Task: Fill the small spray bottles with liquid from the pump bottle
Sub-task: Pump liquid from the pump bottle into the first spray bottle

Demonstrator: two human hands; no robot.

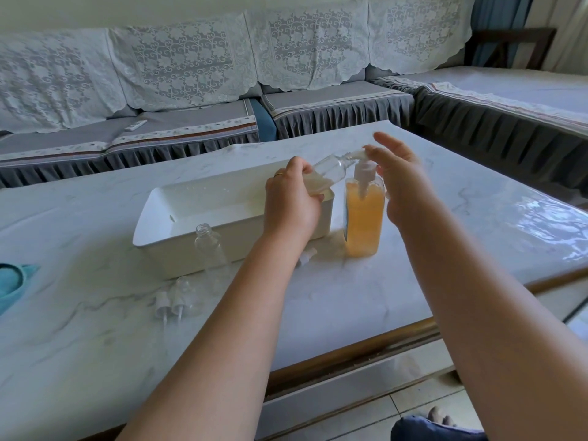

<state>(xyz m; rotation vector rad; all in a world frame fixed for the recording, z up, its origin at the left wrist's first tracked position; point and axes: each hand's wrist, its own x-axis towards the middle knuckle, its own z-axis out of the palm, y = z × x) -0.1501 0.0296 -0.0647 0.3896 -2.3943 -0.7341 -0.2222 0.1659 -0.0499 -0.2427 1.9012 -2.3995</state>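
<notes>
An orange-filled pump bottle [364,218] stands on the marble table, right of a white tray. My left hand [291,198] grips a small clear spray bottle [334,168], tilted with its open neck against the pump's nozzle; some yellowish liquid lies in its lower end. My right hand [401,176] rests on the white pump head [366,168], fingers fairly straight. A second clear bottle [211,249] stands uncapped in front of the tray. A third one [187,294] lies beside two white spray caps [168,305]. Another spray cap [305,257] shows under my left forearm.
The white rectangular tray [203,202] sits mid-table. A teal object [12,281] lies at the left edge. A grey sofa with lace covers [191,74] wraps around the far and right sides, with a remote [135,125] on its seat. The table's near edge is wood-trimmed.
</notes>
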